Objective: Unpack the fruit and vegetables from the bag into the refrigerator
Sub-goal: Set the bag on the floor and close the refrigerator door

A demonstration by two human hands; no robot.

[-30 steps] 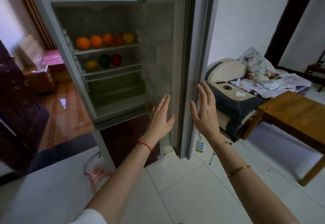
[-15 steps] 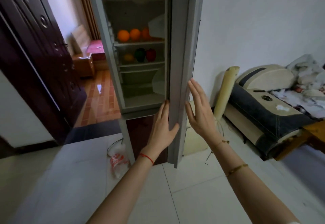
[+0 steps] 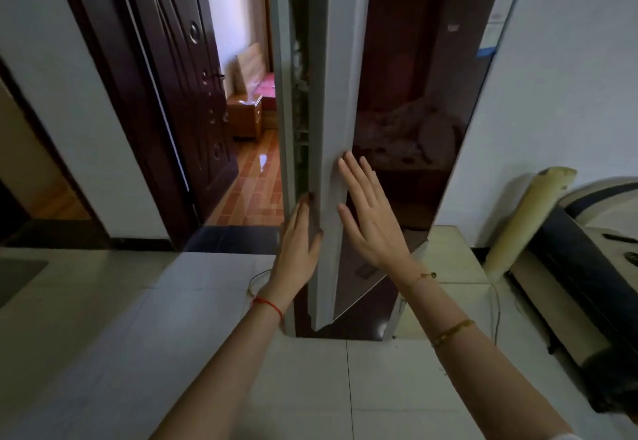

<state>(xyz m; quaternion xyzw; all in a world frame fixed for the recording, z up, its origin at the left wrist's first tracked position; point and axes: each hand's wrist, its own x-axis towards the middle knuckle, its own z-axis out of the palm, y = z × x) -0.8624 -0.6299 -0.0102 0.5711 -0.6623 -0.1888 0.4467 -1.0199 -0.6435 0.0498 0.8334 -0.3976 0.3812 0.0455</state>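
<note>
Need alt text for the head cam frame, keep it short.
Two flat hands push a grey refrigerator door nearly closed: left hand on its edge, right hand on its dark glossy front. A dark wooden door stands open at left.

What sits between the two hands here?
The fridge door's grey edge, seen in the head view. The left hand lies flat on its inner side, the right hand on its outer.

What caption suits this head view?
Both hands, left hand and right hand, flat on a nearly closed refrigerator door.
</note>
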